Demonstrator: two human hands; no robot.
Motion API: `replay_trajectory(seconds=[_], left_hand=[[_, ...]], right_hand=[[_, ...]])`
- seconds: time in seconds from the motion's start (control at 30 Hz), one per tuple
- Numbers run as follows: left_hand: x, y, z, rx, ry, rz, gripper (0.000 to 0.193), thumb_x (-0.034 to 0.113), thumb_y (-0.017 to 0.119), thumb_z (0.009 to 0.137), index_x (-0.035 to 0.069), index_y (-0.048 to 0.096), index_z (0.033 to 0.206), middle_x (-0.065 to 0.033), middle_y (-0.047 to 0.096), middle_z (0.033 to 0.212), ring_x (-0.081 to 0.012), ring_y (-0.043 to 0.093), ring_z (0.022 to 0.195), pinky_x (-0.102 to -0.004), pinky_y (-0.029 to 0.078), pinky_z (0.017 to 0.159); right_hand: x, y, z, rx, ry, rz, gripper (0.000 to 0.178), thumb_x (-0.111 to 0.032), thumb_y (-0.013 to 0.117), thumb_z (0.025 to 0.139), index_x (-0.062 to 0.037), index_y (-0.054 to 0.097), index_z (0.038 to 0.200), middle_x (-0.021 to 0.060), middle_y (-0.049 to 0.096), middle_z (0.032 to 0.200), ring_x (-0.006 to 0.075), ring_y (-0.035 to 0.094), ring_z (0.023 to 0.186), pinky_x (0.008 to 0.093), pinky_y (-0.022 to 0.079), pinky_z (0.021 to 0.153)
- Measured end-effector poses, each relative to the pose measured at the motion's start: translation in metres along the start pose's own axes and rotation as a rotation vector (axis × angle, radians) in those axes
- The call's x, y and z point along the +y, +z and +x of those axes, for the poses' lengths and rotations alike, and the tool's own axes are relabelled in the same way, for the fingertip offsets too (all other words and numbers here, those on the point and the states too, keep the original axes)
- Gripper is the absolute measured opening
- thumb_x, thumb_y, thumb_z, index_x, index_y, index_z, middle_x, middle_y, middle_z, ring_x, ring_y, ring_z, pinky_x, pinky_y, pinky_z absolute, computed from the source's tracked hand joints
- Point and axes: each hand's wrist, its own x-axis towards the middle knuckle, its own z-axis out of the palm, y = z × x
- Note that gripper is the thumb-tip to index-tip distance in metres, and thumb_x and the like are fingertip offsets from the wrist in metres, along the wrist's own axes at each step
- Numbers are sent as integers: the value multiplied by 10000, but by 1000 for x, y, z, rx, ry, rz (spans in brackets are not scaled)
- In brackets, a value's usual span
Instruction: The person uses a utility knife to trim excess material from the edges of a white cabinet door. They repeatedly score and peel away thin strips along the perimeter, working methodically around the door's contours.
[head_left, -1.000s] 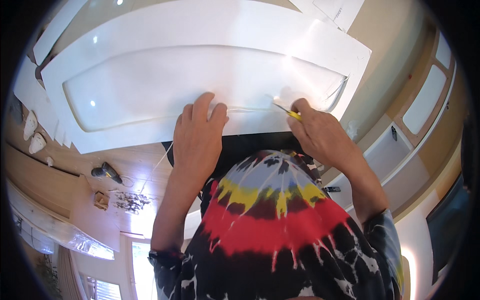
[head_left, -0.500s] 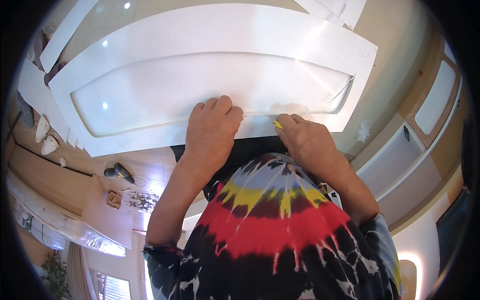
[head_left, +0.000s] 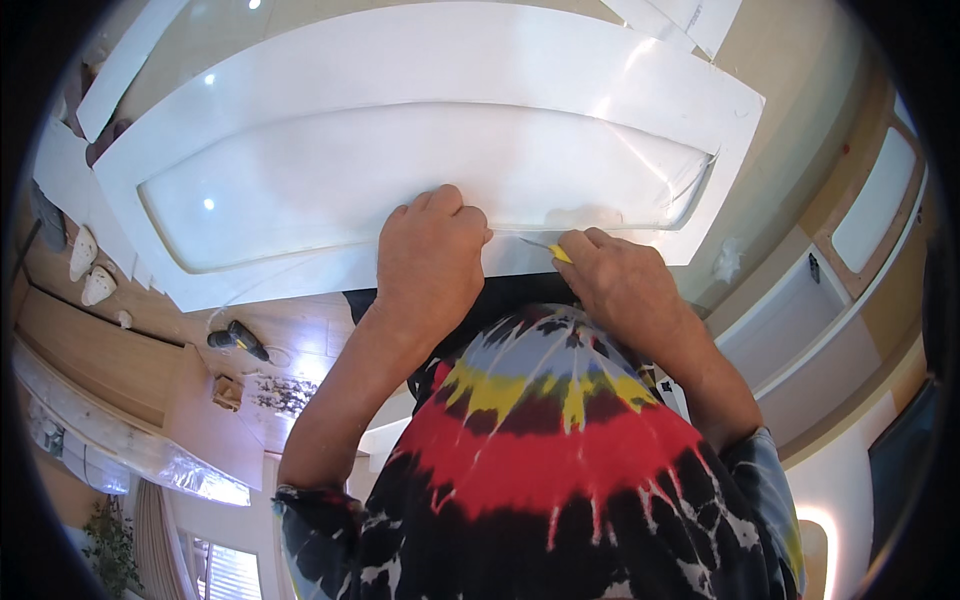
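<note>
A white panel (head_left: 330, 150) with a recessed middle framed by a groove lies across in front of me, glossy with reflections. My left hand (head_left: 430, 245) is closed over its near border, knuckles by the near groove; whatever its fingers pinch is hidden beneath them. To the right, my right hand (head_left: 622, 275) grips a yellow utility knife (head_left: 561, 254). The thin blade points left over the near border, its tip a short way from my left hand. Along the right end of the recess, a few wrinkles or loose edges show in the clear surface.
A dark cordless drill (head_left: 240, 341) lies on the wood floor at left, beside a small open box (head_left: 227, 392). White shoes (head_left: 92, 270) lie further left. More white panels (head_left: 675, 20) are at the far side. A cabinet frame (head_left: 780, 300) stands at right.
The utility knife's blade now shows in front of my right hand, and more of its yellow body is visible. My left hand stays closed in nearly the same place.
</note>
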Motion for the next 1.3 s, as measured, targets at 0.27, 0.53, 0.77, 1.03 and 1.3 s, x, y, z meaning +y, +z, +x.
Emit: replay_trajectory(seconds=[0.27,0.53,0.77,1.03,1.3], left_hand=[[10,12,0,81,-74,63,121,150,773,916,53,720,869,-104,607,899,-321,673,866,-458,554,753],[2,18,-7,183,-13,1,99,150,793,900,80,725,881,-89,593,875,-306,658,834,-441,549,687],[1,33,-12,342,7,-16,129,97,834,836,84,713,883,-72,567,846,-290,629,791,-413,531,665],[1,40,-11,414,18,-44,144,91,837,824,87,707,886,-63,556,838,-281,612,769,-404,525,655],[2,44,-12,428,22,4,141,92,826,832,93,691,874,-62,548,855,-277,618,782,-399,526,642]], right_hand=[[-7,-3,5,-23,-13,-50,163,-163,629,1029,-30,566,958,149,650,824,350,710,753,446,566,667],[-10,-6,9,-71,18,-48,97,-87,628,973,-21,557,980,155,637,841,365,713,772,454,554,656],[-15,-17,12,-137,22,-129,173,3,646,866,-12,559,1014,173,653,892,365,723,805,446,574,690],[-17,-21,14,-259,69,-136,231,-22,660,863,-7,539,1059,188,640,920,394,709,853,484,567,720],[-17,-15,21,-204,38,-172,208,17,627,863,2,539,1051,191,647,924,390,712,830,482,574,687]])
